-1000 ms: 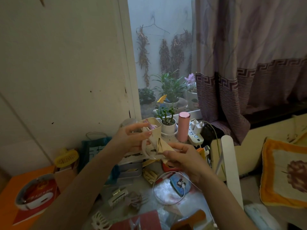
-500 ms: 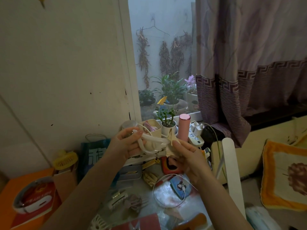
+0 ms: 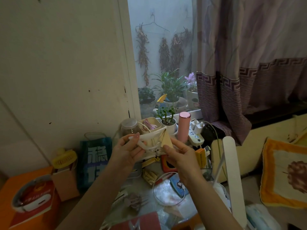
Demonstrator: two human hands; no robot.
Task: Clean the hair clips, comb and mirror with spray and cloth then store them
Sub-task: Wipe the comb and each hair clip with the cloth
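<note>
Your left fingers (image 3: 132, 140) curl round one end of a pale hair clip (image 3: 146, 140), thumb on the near side, so that hand (image 3: 127, 151) grips it firmly. Your right fingers (image 3: 172, 143) pinch a small beige cloth (image 3: 166, 139) and press it against the clip's other end; the right hand (image 3: 181, 156) is closed on the cloth alone. Both are held up in the air above the back of the cluttered table (image 3: 187, 203), in front of the cream tub (image 3: 150, 126) and the pink bottle (image 3: 184, 127).

You look to be in the middle of wiping this clip. To do it well, keep the left grip steady and low on the clip so the cloth can run its whole length. Work a folded corner of the cloth along the curved arms and into the hinge, where dirt likely gathers. Turn the clip over to reach the underside, and shift your left fingers so the covered end gets wiped too. Avoid squeezing the arms hard; thin plastic may snap.

Other clips wait near the front edge of the table, among them a brownish claw clip (image 3: 134, 202). A round mirror (image 3: 168, 192) lies flat beside it, partly under your right forearm. I cannot pick out the comb or the spray with any certainty.
</note>
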